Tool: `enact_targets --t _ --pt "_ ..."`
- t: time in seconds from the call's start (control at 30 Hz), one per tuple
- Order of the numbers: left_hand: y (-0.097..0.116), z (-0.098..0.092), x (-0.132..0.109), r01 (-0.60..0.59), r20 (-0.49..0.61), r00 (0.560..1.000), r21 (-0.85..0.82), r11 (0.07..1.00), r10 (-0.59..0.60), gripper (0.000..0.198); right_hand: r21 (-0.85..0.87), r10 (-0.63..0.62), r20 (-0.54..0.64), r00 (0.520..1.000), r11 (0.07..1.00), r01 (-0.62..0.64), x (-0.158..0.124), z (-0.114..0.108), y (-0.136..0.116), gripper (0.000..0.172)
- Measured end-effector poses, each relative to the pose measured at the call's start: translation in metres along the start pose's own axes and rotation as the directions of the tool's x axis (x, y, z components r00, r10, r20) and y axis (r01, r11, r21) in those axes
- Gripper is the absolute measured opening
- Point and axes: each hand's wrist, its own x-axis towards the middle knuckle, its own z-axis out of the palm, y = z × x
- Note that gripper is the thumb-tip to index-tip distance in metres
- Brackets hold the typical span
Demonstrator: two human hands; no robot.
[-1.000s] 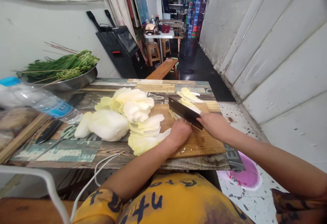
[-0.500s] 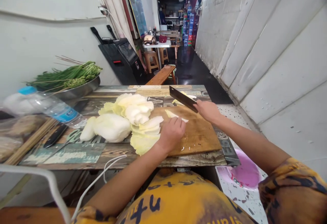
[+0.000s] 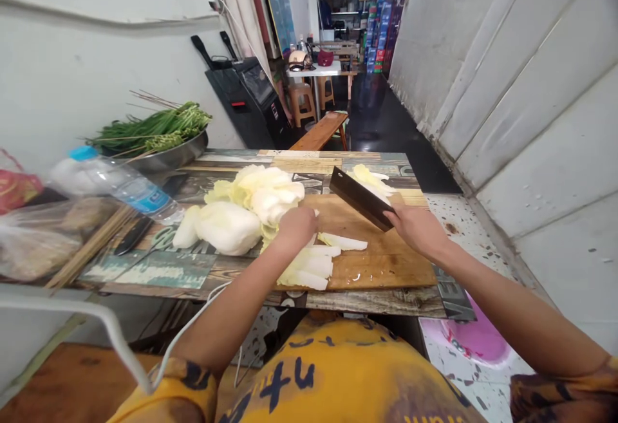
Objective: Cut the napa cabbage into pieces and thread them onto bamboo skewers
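My right hand (image 3: 418,228) grips the handle of a dark cleaver (image 3: 360,198), its blade raised over the wooden cutting board (image 3: 381,262). My left hand (image 3: 295,226) is closed on cabbage leaves (image 3: 309,267) at the board's left edge. A cut strip of cabbage (image 3: 344,242) lies in the middle of the board. A pile of whole napa cabbage leaves (image 3: 246,207) rests on the table to the left. Cut cabbage pieces (image 3: 369,179) lie beyond the cleaver at the board's far end.
A metal bowl of green chives (image 3: 159,133) stands at the far left. A plastic water bottle (image 3: 116,181), wooden skewers (image 3: 89,246), a knife and scissors (image 3: 145,236) lie on the left. A pink basin (image 3: 476,336) sits on the floor. A white wall runs along the right.
My left hand moved left from the middle of the board to the leaf pile and drew leaves onto the board. The cleaver came back toward me from the board's far end.
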Motion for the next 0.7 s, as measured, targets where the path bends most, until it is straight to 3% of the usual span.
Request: enact_targets --t 0.17,0.3,0.43,0.53,0.7 --pt "0.007 -0.009 0.010 -0.052 -0.059 0.997 0.038 0.998 0.054 0.025 0.009 0.015 -0.017 1.000 1.000 -0.015 -0.002 0.001 0.005 0.040" --pt "0.042 -0.013 0.011 -0.234 -0.133 0.962 0.059 0.970 0.240 0.028 -0.004 0.052 -0.033 0.998 0.999 -0.052 -0.008 -0.005 0.010 0.040" --pt "0.079 0.003 0.010 -0.407 -0.084 0.908 0.056 0.912 0.410 0.022 -0.030 0.081 -0.063 0.995 0.996 -0.083 -0.021 -0.015 0.009 0.038" --pt "0.089 0.015 0.008 -0.417 -0.055 0.906 0.059 0.907 0.420 0.021 -0.011 0.035 -0.021 0.999 0.999 -0.035 -0.029 -0.021 0.007 0.037" --pt "0.086 0.022 0.009 -0.385 -0.043 0.921 0.066 0.921 0.388 0.020 0.018 -0.026 0.082 0.996 1.000 0.025 -0.032 -0.026 0.004 0.039"
